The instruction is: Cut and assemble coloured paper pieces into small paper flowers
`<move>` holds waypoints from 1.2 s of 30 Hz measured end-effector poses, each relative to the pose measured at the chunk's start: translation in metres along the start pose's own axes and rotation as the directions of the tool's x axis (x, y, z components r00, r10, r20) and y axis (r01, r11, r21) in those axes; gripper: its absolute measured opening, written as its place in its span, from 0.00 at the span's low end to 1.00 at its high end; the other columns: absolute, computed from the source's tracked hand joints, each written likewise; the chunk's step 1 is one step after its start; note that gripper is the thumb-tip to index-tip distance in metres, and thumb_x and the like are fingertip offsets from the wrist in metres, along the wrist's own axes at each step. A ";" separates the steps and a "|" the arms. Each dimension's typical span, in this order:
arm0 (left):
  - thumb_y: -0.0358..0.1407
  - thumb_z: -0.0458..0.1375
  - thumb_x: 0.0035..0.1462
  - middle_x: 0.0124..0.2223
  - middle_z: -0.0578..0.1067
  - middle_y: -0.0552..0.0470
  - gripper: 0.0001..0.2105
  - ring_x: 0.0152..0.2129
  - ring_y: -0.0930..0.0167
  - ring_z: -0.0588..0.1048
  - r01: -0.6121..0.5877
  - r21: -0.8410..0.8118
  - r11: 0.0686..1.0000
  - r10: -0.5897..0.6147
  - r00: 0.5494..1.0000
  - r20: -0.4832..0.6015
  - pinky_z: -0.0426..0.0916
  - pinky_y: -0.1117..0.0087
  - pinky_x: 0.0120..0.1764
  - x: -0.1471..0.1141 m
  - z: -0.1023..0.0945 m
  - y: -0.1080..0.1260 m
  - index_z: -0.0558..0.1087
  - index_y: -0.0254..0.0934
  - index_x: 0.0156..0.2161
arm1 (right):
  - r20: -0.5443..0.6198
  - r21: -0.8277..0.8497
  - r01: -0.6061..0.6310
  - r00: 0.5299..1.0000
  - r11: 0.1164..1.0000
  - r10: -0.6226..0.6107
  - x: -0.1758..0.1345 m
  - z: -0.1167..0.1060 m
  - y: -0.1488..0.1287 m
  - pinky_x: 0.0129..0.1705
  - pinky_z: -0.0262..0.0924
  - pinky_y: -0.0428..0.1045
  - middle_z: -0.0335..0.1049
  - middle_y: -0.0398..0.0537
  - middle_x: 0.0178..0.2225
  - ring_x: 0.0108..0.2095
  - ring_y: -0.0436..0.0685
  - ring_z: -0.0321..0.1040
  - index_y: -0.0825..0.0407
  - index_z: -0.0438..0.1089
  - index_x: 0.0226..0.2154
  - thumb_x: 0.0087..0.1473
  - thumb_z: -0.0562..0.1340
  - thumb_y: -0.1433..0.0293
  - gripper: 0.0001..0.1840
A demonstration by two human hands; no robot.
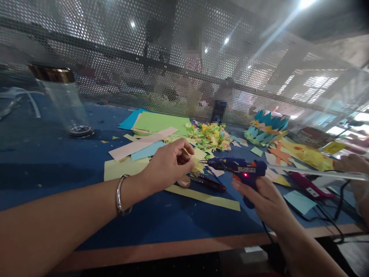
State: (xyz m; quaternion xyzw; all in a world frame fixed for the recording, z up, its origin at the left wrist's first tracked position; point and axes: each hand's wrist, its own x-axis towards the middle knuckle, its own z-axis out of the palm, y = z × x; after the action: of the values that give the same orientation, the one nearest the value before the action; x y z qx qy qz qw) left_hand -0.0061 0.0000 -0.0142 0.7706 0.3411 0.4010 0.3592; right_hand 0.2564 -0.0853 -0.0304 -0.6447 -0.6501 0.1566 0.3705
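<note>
My left hand (168,165) pinches a small folded yellow paper piece (198,161) over the blue table (43,161). A silver bangle sits on that wrist. My right hand (263,198) grips a blue hot glue gun (240,167) with a red light lit. Its metal nozzle points left and touches the yellow paper piece. A clear glue stick (317,172) juts from the gun's back end toward the right.
Coloured paper sheets (161,123) and strips (203,197) lie around. A heap of small folded pieces (209,136) sits behind, a blue-yellow paper crown (266,129) to its right. A clear jar (66,102) stands far left. Another person's hand (356,165) and a pink tool (305,185) are at right.
</note>
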 end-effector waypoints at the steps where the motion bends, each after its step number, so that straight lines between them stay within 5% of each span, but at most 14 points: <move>1: 0.32 0.59 0.56 0.31 0.72 0.56 0.07 0.30 0.71 0.74 -0.002 0.013 1.000 0.002 1.000 0.004 0.68 0.70 0.34 -0.001 0.000 0.000 0.67 0.40 0.41 | 0.005 -0.030 0.021 1.000 0.999 -0.021 -0.001 0.000 -0.001 0.25 0.47 0.49 0.57 0.42 0.19 0.24 0.53 0.57 0.50 0.62 0.19 0.57 0.61 0.53 0.23; 11: 0.32 0.58 0.55 0.31 0.74 0.56 0.07 0.30 0.72 0.74 -0.017 0.074 0.997 0.015 1.000 0.028 0.67 0.70 0.33 -0.002 0.000 0.004 0.67 0.40 0.40 | 0.006 -0.203 0.152 0.988 0.967 -0.153 -0.002 -0.004 -0.002 0.27 0.50 0.49 0.57 0.41 0.17 0.21 0.52 0.56 0.49 0.57 0.16 0.60 0.59 0.54 0.26; 21: 0.33 0.58 0.55 0.31 0.75 0.55 0.08 0.29 0.71 0.75 -0.022 0.102 0.995 0.019 0.999 0.029 0.67 0.71 0.32 -0.003 0.000 0.007 0.69 0.39 0.41 | 0.039 -0.208 0.188 0.982 0.960 -0.184 -0.002 -0.005 -0.009 0.33 0.57 0.51 0.71 0.48 0.27 0.29 0.58 0.66 0.50 0.72 0.28 0.61 0.57 0.54 0.20; 36: 0.32 0.58 0.54 0.32 0.76 0.55 0.08 0.29 0.70 0.76 -0.025 0.096 0.995 0.021 0.999 0.042 0.67 0.71 0.33 -0.003 -0.001 0.005 0.68 0.40 0.41 | -0.020 -0.264 0.171 0.983 0.949 -0.182 -0.001 -0.005 -0.002 0.25 0.50 0.50 0.54 0.41 0.15 0.19 0.52 0.53 0.48 0.58 0.15 0.59 0.58 0.52 0.27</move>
State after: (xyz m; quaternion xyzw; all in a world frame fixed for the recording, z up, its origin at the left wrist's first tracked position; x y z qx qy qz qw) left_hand -0.0067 -0.0049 -0.0107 0.7991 0.3436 0.3721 0.3240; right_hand 0.2579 -0.0879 -0.0261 -0.6303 -0.7118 0.0216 0.3092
